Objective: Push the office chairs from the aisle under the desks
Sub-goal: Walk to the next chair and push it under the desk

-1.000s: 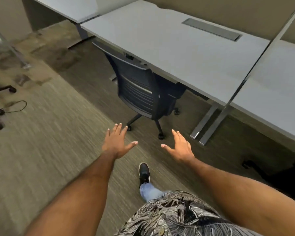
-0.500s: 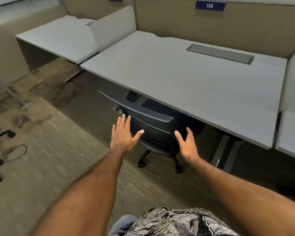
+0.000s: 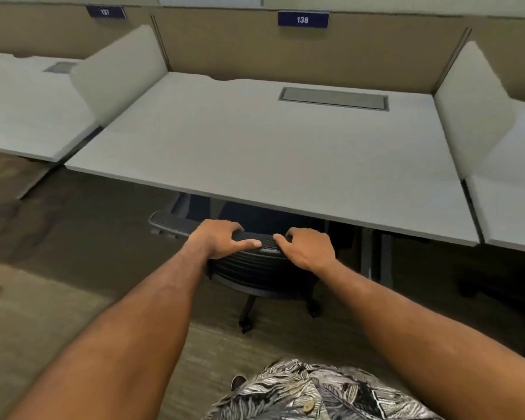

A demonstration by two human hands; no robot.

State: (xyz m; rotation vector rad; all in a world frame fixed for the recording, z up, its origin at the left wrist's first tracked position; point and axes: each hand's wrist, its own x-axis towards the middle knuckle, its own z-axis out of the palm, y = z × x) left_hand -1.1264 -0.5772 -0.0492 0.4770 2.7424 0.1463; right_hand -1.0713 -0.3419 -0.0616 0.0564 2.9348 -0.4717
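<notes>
we see both hands now clamped on the top edge of one dark mesh-backed office chair (image 3: 255, 268); half a second ago they hovered open, just short of it. the left hand (image 3: 222, 239) wraps the rail at ten o'clock from the chair's middle, fingers curled over the far side. the right hand (image 3: 305, 245) grips it at two o'clock. the chair sits at six o'clock of the pale grey bench (image 3: 270, 153), its seat already partly under the front edge, backrest and castors out over the carpet (image 3: 73, 237). we judge the push is starting. we count one chair, three bench tops, two blue number signs, the nearer reading 138 (image 3: 302, 19), and two white side dividers.
</notes>
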